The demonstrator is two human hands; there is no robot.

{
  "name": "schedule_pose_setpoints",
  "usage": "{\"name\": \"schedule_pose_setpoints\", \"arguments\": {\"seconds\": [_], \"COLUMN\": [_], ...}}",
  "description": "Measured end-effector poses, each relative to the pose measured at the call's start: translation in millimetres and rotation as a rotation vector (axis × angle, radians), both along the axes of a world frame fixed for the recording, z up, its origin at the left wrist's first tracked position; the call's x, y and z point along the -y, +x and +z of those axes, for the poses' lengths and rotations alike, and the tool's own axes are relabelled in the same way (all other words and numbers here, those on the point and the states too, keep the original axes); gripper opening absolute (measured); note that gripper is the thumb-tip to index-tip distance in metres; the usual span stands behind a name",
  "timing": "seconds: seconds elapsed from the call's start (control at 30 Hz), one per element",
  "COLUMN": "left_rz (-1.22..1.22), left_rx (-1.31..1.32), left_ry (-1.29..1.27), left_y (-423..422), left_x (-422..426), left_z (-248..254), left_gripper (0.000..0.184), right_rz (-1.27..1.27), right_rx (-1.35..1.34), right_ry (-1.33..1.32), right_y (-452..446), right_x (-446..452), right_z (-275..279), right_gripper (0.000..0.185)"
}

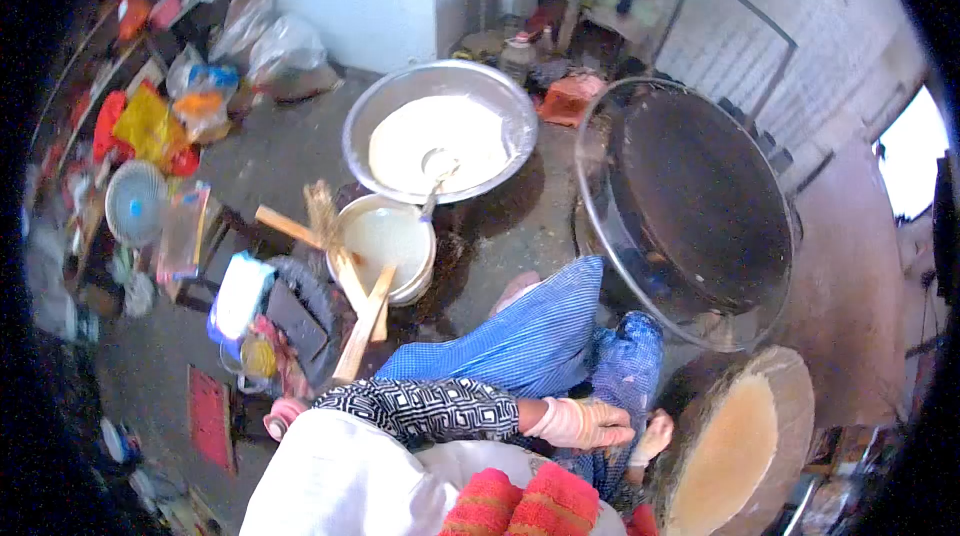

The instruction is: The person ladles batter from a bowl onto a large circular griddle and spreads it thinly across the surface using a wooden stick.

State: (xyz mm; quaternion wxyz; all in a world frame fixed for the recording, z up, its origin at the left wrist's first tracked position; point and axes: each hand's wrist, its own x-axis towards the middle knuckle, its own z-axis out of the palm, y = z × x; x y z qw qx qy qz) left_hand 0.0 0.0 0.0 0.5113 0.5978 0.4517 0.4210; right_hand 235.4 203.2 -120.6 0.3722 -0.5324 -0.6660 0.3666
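Observation:
My left hand (pixel 590 424), in a pale pink striped glove or wrap, reaches across my lap, its fingers stretched out and close together. Just to its right is my right hand (pixel 655 439), whose fingers look curled; anything inside them is hidden. Both are over my blue checked trousers (pixel 500 331). Beside the right hand lies a round mat (pixel 797 401) bearing a thin, flat tan sheet (pixel 735 451) like a pancake. Beyond it stands a large dark round griddle (pixel 705 186) with a pale rim.
Ahead is a wide metal basin (pixel 365 106) of white batter (pixel 420 131) with a ladle (pixel 437 171). A white bucket (pixel 425 281) of cloudy liquid, with wooden sticks (pixel 365 326) across it, stands nearer. Plastic bags (pixel 290 51) and a round basket (pixel 137 204) are leftward.

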Motion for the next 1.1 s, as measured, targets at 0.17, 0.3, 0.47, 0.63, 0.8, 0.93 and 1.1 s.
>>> {"name": "schedule_pose_setpoints", "arguments": {"seconds": [0.17,0.3,0.47,0.63,0.8,0.93,1.1], "left_rz": [0.13,0.324,0.475,0.88,0.705,0.533,0.445], "left_rx": [0.101,-0.229,-0.085,-0.371,-0.433,-0.276,-0.146], "left_ry": [0.071,0.773,0.334,0.29,-0.135,-0.192,-0.46], "left_y": [-25,-61,-70,-101,-104,-115,-191], "left_x": [37,8,82,104,127,130,121], "left_z": [29,27,47,24,13,35,66], "left_gripper": [0.042,0.031,0.029,0.02,0.02,0.027,0.036], "right_rz": [0.411,1.288,1.332,1.35,1.222,0.932,0.976], "right_rx": [-0.001,0.195,0.056,0.2,0.154,-0.197,-0.785], "right_ry": [0.004,-0.333,-1.584,-0.969,-0.712,-0.846,-0.908], "right_y": [-148,-303,-358,-350,-264,-150,-21], "right_x": [38,63,243,185,71,-19,-54], "right_z": [67,83,-20,-27,152,208,157], "right_gripper": [0.023,0.024,0.032,0.025,0.024,0.03,0.034]}}
